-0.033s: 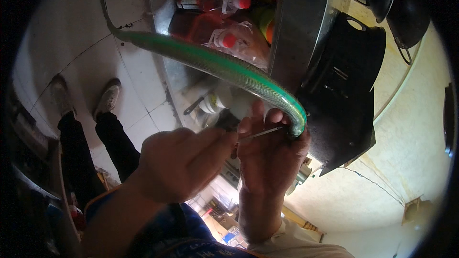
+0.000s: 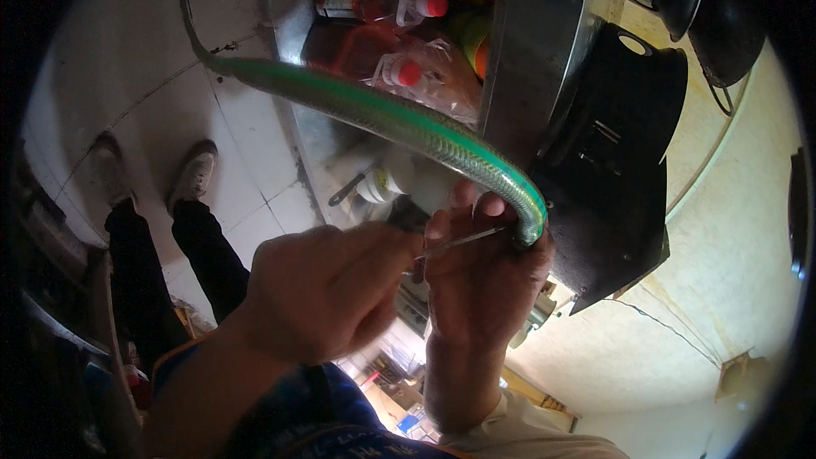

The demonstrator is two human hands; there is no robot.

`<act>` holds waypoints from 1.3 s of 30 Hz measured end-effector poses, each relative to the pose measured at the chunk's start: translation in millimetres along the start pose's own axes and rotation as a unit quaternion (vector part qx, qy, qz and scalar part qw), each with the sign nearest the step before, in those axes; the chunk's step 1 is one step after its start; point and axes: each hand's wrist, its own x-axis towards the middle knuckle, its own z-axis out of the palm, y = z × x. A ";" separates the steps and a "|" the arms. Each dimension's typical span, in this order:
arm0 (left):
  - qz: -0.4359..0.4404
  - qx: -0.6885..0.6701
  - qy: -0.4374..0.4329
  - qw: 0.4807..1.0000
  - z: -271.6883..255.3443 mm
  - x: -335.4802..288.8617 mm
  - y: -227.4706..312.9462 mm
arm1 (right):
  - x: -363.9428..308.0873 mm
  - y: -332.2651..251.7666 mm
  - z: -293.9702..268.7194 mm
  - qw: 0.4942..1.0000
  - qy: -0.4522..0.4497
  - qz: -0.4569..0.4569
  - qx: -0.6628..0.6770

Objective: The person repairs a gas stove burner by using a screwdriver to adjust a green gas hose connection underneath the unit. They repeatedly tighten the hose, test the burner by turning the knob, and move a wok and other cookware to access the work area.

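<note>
A long, shiny eel-like thing, green on top with a silvery scaly side, stretches across the view. It narrows to a thin end at the upper left; its exact kind is unclear. My right hand is closed on its thick, bent end, with some fingers curled up beside it. My left hand is closed around a thin metal tool. The tool's tip points right, over my right hand's fingers and close to the held end. Its handle is hidden in my left fist, so I cannot name it.
Large bottles of red liquid stand on a metal shelf beyond the green thing. Near them is a white tub beside a black-handled utensil. A black metal panel stands at right. My shoes rest on pale floor tiles.
</note>
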 end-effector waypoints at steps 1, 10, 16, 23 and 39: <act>-0.038 -0.053 -0.028 0.997 -8.9 5.5 4.2 | -0.9 -0.9 0.0 1.000 0.016 -0.001 0.001; -0.354 -0.640 -0.071 0.678 -8.2 -6.5 -13.4 | -0.9 -2.8 -12.5 0.993 -0.076 0.015 0.095; -0.510 -0.610 -0.098 0.599 -8.1 12.1 -8.6 | 0.9 -10.4 -6.4 0.998 -0.058 0.030 0.007; -0.503 -0.528 -0.124 0.673 -10.9 18.8 -10.2 | -0.4 -10.7 4.9 0.998 -0.021 0.052 -0.020; 0.073 0.052 0.086 0.992 28.6 -11.2 -18.2 | 2.2 -1.5 6.5 0.999 -0.028 0.047 -0.002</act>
